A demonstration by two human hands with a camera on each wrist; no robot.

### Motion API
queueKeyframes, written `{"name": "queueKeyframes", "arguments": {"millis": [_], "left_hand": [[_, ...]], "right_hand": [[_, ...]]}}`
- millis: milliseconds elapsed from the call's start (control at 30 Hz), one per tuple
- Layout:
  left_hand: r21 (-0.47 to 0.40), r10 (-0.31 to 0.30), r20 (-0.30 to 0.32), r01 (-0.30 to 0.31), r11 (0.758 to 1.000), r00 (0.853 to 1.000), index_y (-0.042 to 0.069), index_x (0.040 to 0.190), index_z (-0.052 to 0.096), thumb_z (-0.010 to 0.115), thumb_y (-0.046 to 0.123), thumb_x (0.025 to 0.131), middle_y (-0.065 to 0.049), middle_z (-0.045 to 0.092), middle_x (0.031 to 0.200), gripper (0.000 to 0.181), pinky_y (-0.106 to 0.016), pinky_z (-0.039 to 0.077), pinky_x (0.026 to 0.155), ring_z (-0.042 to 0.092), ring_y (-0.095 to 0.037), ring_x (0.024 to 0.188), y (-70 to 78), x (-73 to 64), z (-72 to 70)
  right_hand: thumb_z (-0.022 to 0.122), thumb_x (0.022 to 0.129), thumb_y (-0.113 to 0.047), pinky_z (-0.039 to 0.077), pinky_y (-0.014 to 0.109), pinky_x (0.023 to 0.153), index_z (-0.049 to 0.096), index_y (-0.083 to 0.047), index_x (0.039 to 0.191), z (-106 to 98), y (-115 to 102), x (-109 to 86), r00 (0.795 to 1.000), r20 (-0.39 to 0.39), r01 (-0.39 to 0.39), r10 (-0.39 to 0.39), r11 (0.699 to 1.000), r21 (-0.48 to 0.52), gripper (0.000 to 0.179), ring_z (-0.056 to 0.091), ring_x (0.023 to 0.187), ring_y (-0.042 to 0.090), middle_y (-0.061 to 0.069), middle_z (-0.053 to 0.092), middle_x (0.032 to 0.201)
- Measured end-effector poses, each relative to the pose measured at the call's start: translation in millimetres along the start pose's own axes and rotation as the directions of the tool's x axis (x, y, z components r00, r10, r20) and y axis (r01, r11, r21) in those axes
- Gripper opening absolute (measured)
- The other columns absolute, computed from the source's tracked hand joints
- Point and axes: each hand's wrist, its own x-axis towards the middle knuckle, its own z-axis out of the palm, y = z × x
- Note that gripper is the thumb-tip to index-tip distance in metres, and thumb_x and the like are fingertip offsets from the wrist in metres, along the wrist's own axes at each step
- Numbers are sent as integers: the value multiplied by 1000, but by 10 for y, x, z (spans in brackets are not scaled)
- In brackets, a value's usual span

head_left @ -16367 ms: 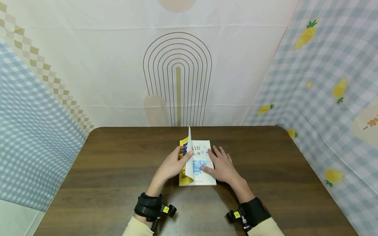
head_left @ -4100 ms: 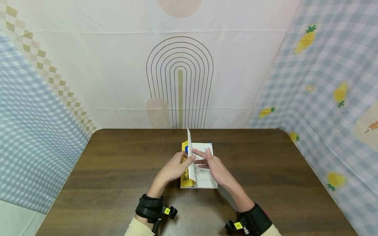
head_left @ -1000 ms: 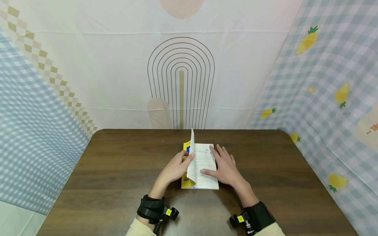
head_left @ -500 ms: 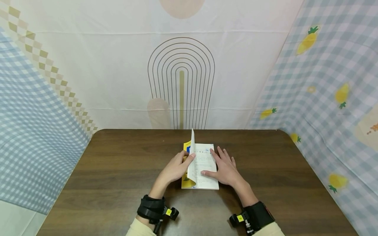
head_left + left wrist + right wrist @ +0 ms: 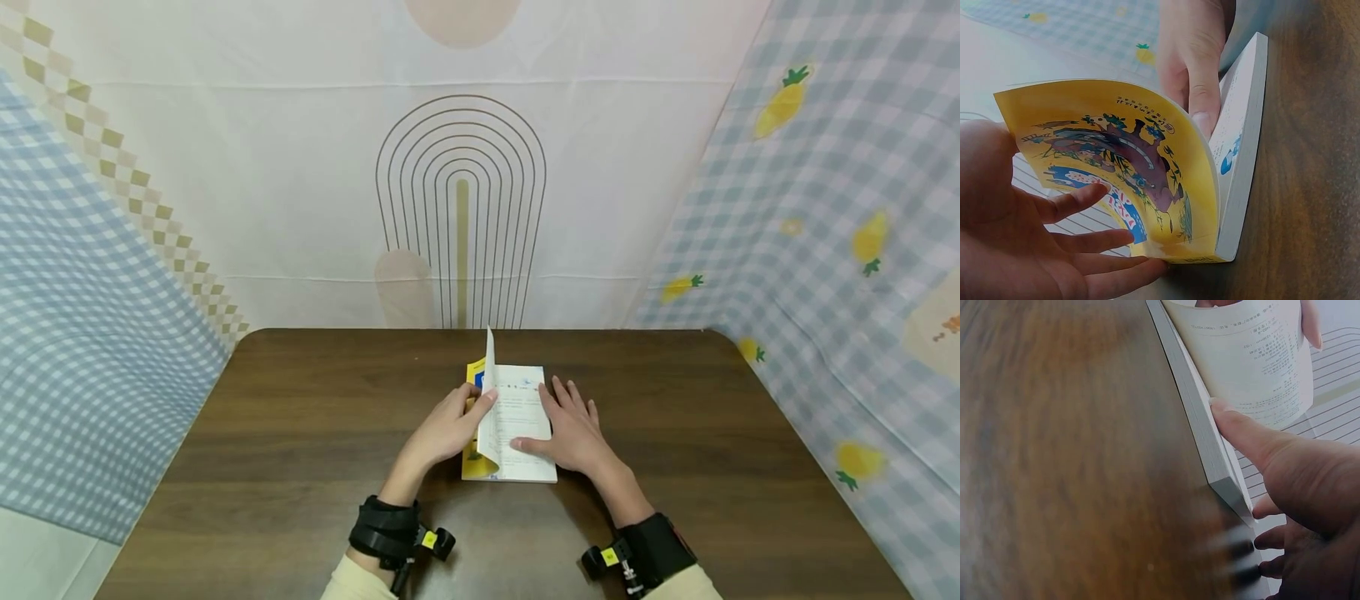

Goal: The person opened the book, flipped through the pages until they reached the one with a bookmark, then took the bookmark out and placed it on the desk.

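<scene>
A paperback book (image 5: 521, 417) lies on the table with its yellow illustrated cover (image 5: 1147, 162) raised and bent back on the left, and a page of printed text facing up on the right. My left hand (image 5: 447, 425) holds the raised cover and leaf, thumb on the inner side, fingers behind the yellow side. My right hand (image 5: 573, 433) rests at the book's right edge. Its thumb lies on the printed page and its other fingers spread past the edge, over the table. In the right wrist view, the inside of the raised leaf (image 5: 1254, 362) shows small print.
The brown wooden table (image 5: 315, 400) carries the book near its middle. Behind it hangs a white cloth (image 5: 300, 183) with an arch pattern. Blue checked cloths hang at the left (image 5: 90, 317) and right (image 5: 817, 250). Black straps with small cameras circle both wrists.
Since the oldest frame, the blue-pictured title page has given way to a text page. The right hand has left the raised leaf for the right edge, lately sliding slightly nearer. Left hand keeps its hold.
</scene>
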Motion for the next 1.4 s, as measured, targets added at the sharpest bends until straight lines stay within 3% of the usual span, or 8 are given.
{"name": "queueKeyframes", "arguments": {"millis": [300, 833, 1400], "left_hand": [[10, 3, 9, -3, 1000, 1000, -1, 132, 56, 44, 57, 111, -9, 53, 92, 63, -33, 42, 63, 52, -21, 73, 7, 7, -3], [21, -33, 5, 33, 999, 999, -1, 137, 55, 46, 57, 110, -10, 57, 101, 65, -35, 46, 69, 56, -24, 84, 1, -10, 2], [29, -32, 3, 32, 999, 999, -1, 138, 55, 47, 56, 110, -12, 59, 107, 64, -37, 46, 72, 57, -25, 89, 23, -19, 0]], "right_hand": [[76, 87, -70, 5, 75, 120, 30, -6, 166, -2, 13, 16, 1000, -2, -10, 10, 1000, -12, 113, 5, 160, 47, 22, 14, 174], [76, 86, -71, 4, 75, 120, 31, -6, 166, 34, 24, 14, 1000, -12, 0, 0, 1000, 3, 112, 5, 160, 47, 21, 15, 174], [77, 87, -69, 3, 75, 120, 30, -6, 166, 4, -3, -2, 1000, -5, 8, -7, 1000, 17, 112, 5, 160, 47, 19, 15, 174]]}}
